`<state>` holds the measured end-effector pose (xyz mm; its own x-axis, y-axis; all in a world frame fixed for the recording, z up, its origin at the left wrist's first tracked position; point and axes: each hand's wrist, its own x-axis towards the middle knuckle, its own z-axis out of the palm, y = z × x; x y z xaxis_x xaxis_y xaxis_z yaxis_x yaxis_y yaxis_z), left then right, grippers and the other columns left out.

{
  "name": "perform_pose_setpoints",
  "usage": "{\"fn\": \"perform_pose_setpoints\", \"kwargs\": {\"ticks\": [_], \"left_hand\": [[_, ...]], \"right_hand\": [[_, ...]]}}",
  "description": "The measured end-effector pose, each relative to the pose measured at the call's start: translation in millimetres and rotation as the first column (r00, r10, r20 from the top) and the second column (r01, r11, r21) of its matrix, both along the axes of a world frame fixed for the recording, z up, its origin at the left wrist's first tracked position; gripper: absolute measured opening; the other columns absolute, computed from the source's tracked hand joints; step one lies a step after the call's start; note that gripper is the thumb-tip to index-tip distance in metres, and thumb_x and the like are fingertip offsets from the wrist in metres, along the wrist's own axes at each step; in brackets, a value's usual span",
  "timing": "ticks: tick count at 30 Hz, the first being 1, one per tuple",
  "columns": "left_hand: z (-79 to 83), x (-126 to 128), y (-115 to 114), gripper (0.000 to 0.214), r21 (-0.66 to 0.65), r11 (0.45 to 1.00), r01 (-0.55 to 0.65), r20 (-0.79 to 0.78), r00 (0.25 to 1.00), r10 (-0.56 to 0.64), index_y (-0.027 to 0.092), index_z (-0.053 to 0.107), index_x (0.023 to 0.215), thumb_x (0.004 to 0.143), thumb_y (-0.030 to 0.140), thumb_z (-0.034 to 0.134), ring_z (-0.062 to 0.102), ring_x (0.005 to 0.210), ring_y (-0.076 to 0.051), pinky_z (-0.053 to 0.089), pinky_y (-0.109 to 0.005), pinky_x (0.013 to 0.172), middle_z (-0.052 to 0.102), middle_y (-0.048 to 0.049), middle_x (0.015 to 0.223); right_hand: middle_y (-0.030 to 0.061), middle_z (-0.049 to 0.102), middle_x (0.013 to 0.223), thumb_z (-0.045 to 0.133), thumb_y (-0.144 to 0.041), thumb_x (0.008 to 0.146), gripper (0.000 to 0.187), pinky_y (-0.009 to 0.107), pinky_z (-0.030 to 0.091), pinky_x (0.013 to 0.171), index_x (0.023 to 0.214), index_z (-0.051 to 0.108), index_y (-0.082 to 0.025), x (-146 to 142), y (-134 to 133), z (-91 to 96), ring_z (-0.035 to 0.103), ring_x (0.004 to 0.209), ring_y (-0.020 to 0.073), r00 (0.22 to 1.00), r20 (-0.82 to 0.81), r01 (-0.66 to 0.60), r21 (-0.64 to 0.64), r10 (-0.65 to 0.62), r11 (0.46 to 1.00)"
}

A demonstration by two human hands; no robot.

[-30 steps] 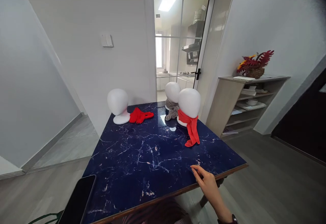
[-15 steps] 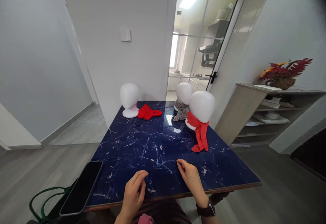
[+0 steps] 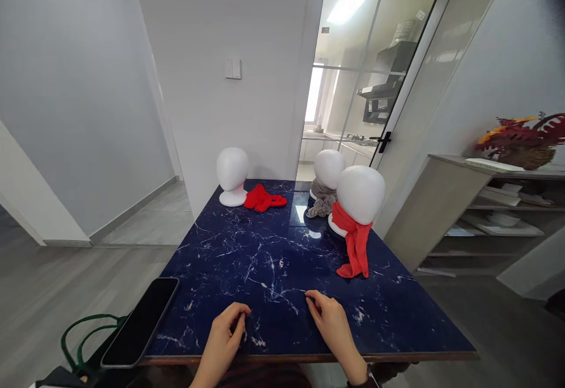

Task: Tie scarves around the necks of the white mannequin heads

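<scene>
My left hand [image 3: 224,334] rests at the near edge of the blue marbled table [image 3: 265,246], fingers curled in and thumb close to the index finger, holding nothing. To its right, my right hand [image 3: 330,321] rests on the tabletop too, its fingers bent together around nothing. Beyond the right hand stands a white mannequin head [image 3: 361,192] with a red scarf [image 3: 356,241] around its neck, one end trailing onto the table. Behind it, another white head [image 3: 329,167] wears a grey scarf [image 3: 324,197]. At the far left, a third head [image 3: 232,169] has a bare neck, and a bright red cloth [image 3: 263,198] lies crumpled beside it.
A black phone [image 3: 141,322] lies at the table's left near corner, by a dark bag with green handles [image 3: 88,330]. A glass door [image 3: 353,70] is behind the table. On the right stands a shelf unit [image 3: 450,199] with a flower basket [image 3: 525,146] on top.
The view has swung a little left, so the scene sits further right. My left hand's thumb and index finger have shifted slightly. Scarves and heads stay where they were.
</scene>
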<state>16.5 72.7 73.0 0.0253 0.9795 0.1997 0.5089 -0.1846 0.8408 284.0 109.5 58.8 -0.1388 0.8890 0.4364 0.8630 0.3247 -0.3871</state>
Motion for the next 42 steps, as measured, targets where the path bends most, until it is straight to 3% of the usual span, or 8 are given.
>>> {"fn": "perform_pose_setpoints", "kwargs": {"ticks": [6,15,24,32,35,38,40,42], "left_hand": [[1.3,-0.9,5.7,0.026,-0.020,1.000,-0.015,0.083,0.996,0.016,0.019,0.064,0.081,0.085,0.036,0.046,0.055,0.058,-0.014,0.043,-0.024,0.058,0.058,0.0000,0.063],[4.2,-3.5,3.3,0.028,-0.011,1.000,0.001,0.210,0.978,0.001,0.017,0.064,0.082,0.083,0.041,0.050,0.054,0.059,-0.013,0.043,-0.023,0.060,0.057,0.0002,0.062],[9.8,-2.2,-1.9,0.027,-0.029,0.997,0.070,0.146,0.987,-0.065,0.018,0.065,0.082,0.085,0.037,0.047,0.055,0.060,-0.014,0.043,-0.024,0.060,0.058,-0.0014,0.066],[13.5,0.2,10.5,0.026,-0.129,0.985,0.113,0.238,0.968,-0.080,0.017,0.064,0.080,0.083,0.038,0.050,0.053,0.059,-0.012,0.041,-0.023,0.060,0.061,-0.0024,0.072],[33.0,5.3,29.3,0.027,-0.111,0.987,0.120,0.237,0.967,-0.091,0.017,0.065,0.080,0.083,0.040,0.050,0.052,0.059,-0.012,0.040,-0.023,0.059,0.059,-0.0019,0.071],[57.6,17.1,62.0,0.026,-0.021,0.997,0.079,0.273,0.959,-0.071,0.017,0.064,0.081,0.083,0.039,0.051,0.051,0.060,-0.012,0.039,-0.023,0.060,0.057,-0.0002,0.065],[67.9,28.0,92.0,0.024,0.036,0.999,0.017,0.334,0.942,-0.028,0.017,0.063,0.081,0.084,0.036,0.049,0.050,0.057,-0.011,0.038,-0.022,0.057,0.053,0.0019,0.060],[68.8,37.8,126.8,0.022,0.077,0.995,-0.070,0.374,0.927,0.036,0.017,0.061,0.081,0.084,0.034,0.047,0.048,0.055,-0.011,0.037,-0.022,0.054,0.052,0.0022,0.059]], "right_hand": [[0.0043,0.070,0.083,0.035,-0.025,0.094,0.030,0.028,0.044,0.067,0.095,0.064,-0.019,-2.2,-3.6,-3.8,0.065,0.067,0.0172,1.000,0.015,0.020,0.033,-0.021,0.999],[0.0043,0.071,0.088,0.037,-0.021,0.093,0.025,0.029,0.043,0.069,0.098,0.062,-0.020,-6.7,-3.3,1.5,0.066,0.075,0.0184,0.995,0.096,-0.013,0.030,0.010,0.999],[0.0061,0.069,0.087,0.036,-0.031,0.094,0.029,0.030,0.043,0.065,0.098,0.063,-0.020,-4.1,-9.1,-2.5,0.063,0.069,0.0191,0.998,0.049,0.046,0.070,-0.050,0.996],[0.0017,0.067,0.076,0.046,-0.033,0.089,0.023,0.027,0.044,0.065,0.093,0.067,-0.024,1.4,-6.0,-1.3,0.061,0.067,0.0172,0.989,-0.142,-0.063,-0.124,0.045,0.990],[-0.0015,0.065,0.068,0.051,-0.032,0.086,0.019,0.025,0.042,0.062,0.091,0.068,-0.027,9.3,-1.8,12.0,0.059,0.061,0.0151,0.972,-0.195,-0.186,-0.302,0.130,0.935],[-0.0035,0.063,0.065,0.053,-0.028,0.083,0.018,0.022,0.038,0.056,0.094,0.068,-0.028,16.4,13.1,31.4,0.055,0.057,0.0123,0.919,-0.256,-0.387,-0.444,0.299,0.808],[-0.0037,0.063,0.065,0.054,-0.025,0.082,0.019,0.020,0.037,0.054,0.094,0.068,-0.027,15.1,34.3,40.8,0.054,0.056,0.0111,0.867,-0.289,-0.497,-0.468,0.405,0.730],[-0.0034,0.062,0.064,0.054,-0.023,0.081,0.018,0.019,0.036,0.054,0.092,0.068,-0.024,5.4,65.6,43.3,0.053,0.055,0.0104,0.831,-0.304,-0.556,-0.436,0.465,0.708]]}}
